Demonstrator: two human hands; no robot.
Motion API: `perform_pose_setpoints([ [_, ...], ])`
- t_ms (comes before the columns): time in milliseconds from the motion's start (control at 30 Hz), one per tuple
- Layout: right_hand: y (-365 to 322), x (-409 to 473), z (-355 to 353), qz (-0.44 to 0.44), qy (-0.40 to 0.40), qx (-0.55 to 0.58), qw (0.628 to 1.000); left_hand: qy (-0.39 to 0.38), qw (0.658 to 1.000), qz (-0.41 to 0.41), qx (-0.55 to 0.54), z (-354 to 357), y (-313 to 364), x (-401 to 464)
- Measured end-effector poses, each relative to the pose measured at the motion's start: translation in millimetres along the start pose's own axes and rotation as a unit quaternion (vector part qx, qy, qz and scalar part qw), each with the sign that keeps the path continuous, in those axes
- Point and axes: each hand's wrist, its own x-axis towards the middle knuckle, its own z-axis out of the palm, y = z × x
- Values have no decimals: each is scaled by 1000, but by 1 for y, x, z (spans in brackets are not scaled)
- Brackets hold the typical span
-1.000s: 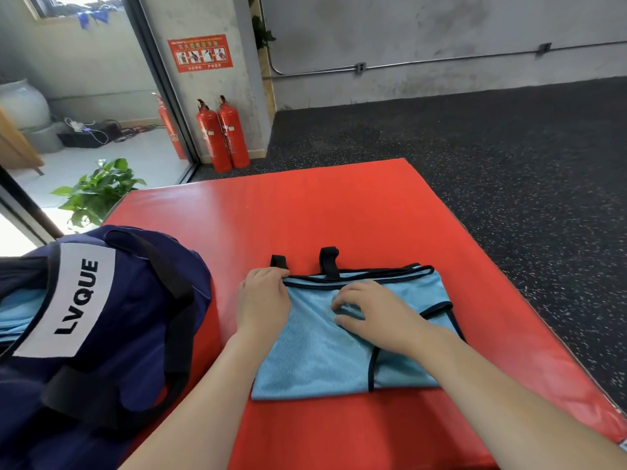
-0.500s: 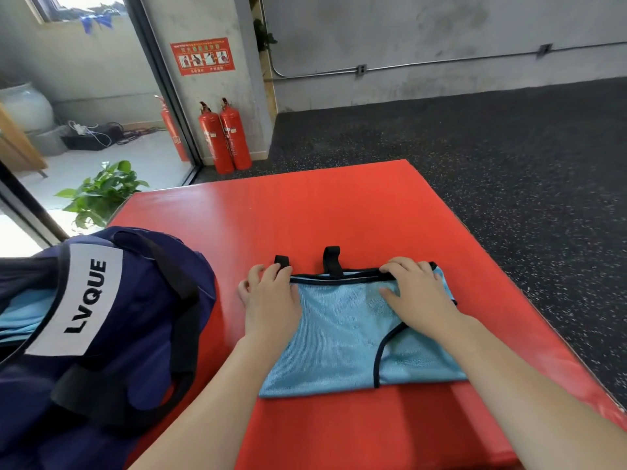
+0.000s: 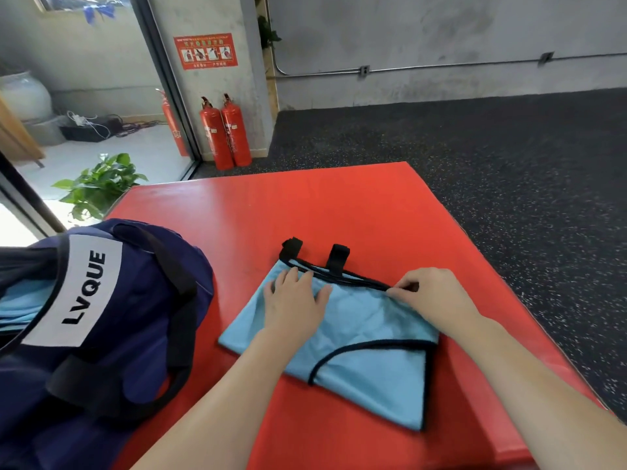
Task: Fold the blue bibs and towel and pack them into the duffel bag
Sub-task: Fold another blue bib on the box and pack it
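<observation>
Here the folded blue bib point(image 3: 353, 337) lies on the red mat point(image 3: 339, 212), right of the duffel bag point(image 3: 101, 317), its long axis running far-left to near-right, tabs pointing far. The left hand point(image 3: 295, 303) presses flat; the right hand point(image 3: 431, 296) pinches the trim. Better to keep the edges matched while creasing.

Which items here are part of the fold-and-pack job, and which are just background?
Job:
- blue bib, folded on the red mat
- duffel bag, blue cloth visible inside
- left hand flat on the bib
- right hand pinching its black-trimmed edge

Background:
- fire extinguishers
- potted plant
- wall sign
</observation>
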Motion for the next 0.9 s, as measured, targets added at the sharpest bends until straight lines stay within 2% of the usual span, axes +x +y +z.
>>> perform_pose_setpoints([
  [167,-12,-30,-10,-25,-92,19,995,-44,999,-7,-11,6,24,-3],
  [267,-14,-48,-13,-46,-146,35,988,-55,998,42,-7,9,37,-10],
  [433,-14,-80,-15,-74,-211,18,975,-156,980,117,-45,2,56,-27],
  [567,-16,-104,-21,-106,-191,-13,976,-181,973,134,-46,-8,57,-43],
  [733,-14,-131,-21,-127,-132,-44,982,-168,972,153,-64,-35,39,-84],
  [900,-10,-157,-21,-189,-91,-37,977,-149,974,159,-67,-55,3,-133],
])
